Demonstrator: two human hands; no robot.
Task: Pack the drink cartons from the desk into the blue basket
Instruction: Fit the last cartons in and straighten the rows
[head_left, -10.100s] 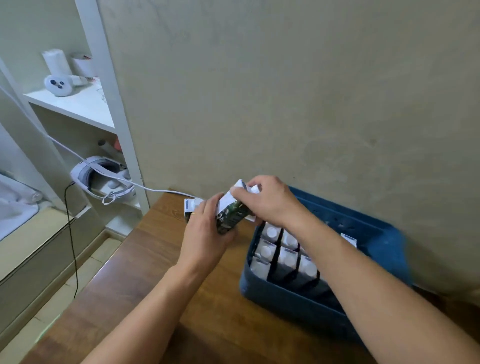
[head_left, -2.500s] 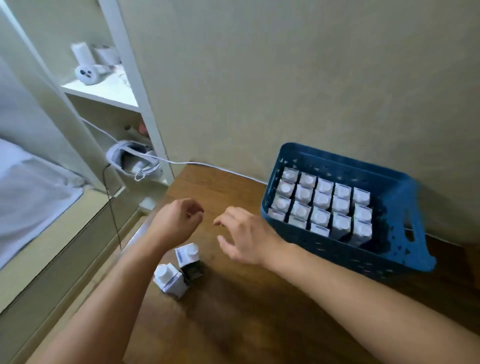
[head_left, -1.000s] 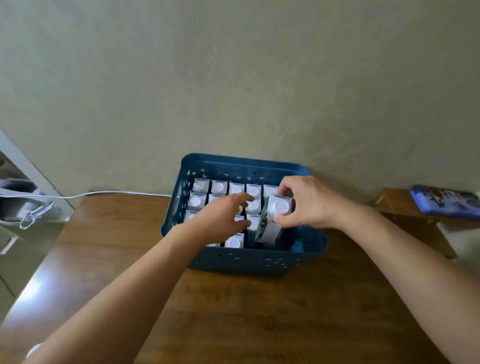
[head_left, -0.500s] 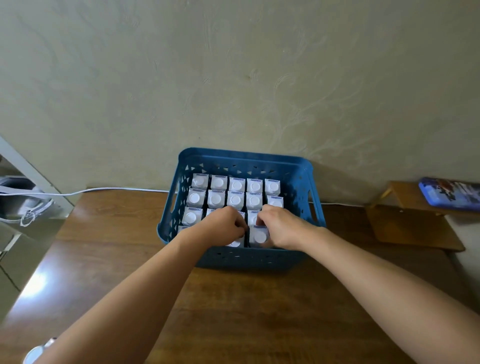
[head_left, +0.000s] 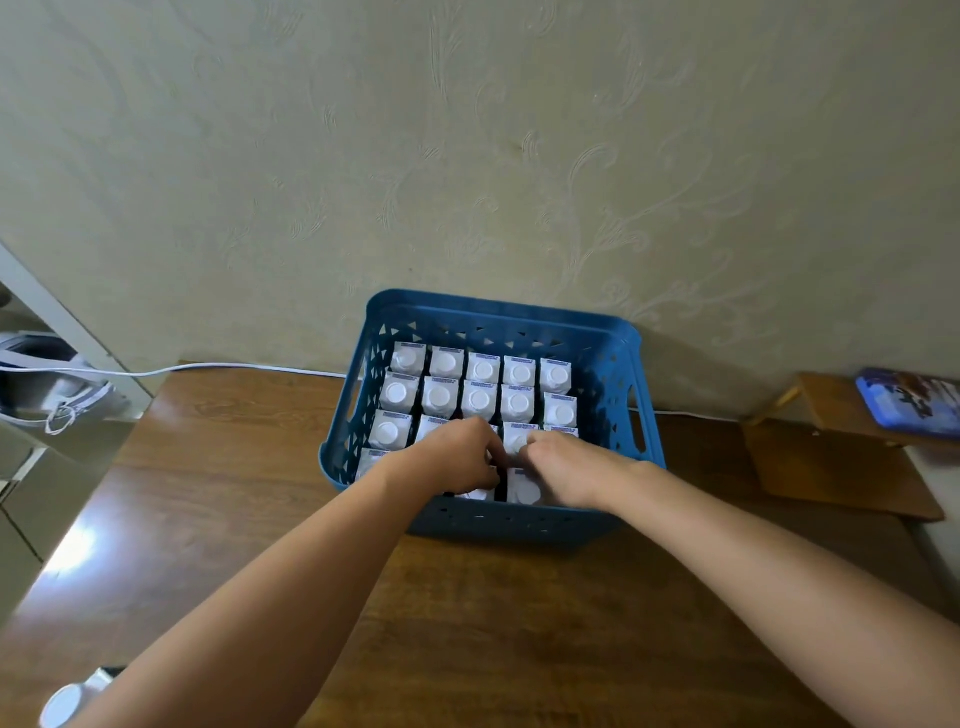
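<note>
The blue basket (head_left: 613, 332) stands on the wooden desk against the wall, packed with rows of upright white-capped drink cartons (head_left: 480, 370). Both my hands are inside its near half. My left hand (head_left: 457, 457) curls its fingers down round a carton in the front rows, which it mostly hides. Beside it, my right hand (head_left: 569, 467) curls its fingers over the top of a carton (head_left: 517, 441), with another carton (head_left: 524, 488) showing under its palm. One more white-capped carton (head_left: 65, 704) lies at the desk's near left corner, beside my left forearm.
A white cable (head_left: 208, 367) runs along the wall behind the desk. A low wooden stand (head_left: 831, 447) with a blue case (head_left: 909, 397) on it sits to the right. A white headset (head_left: 47, 389) lies on a shelf at left.
One second ago my right hand was lowering a carton into the basket's front right. Both hands have since sunk into the front rows and have stayed close together there for the last half second.
</note>
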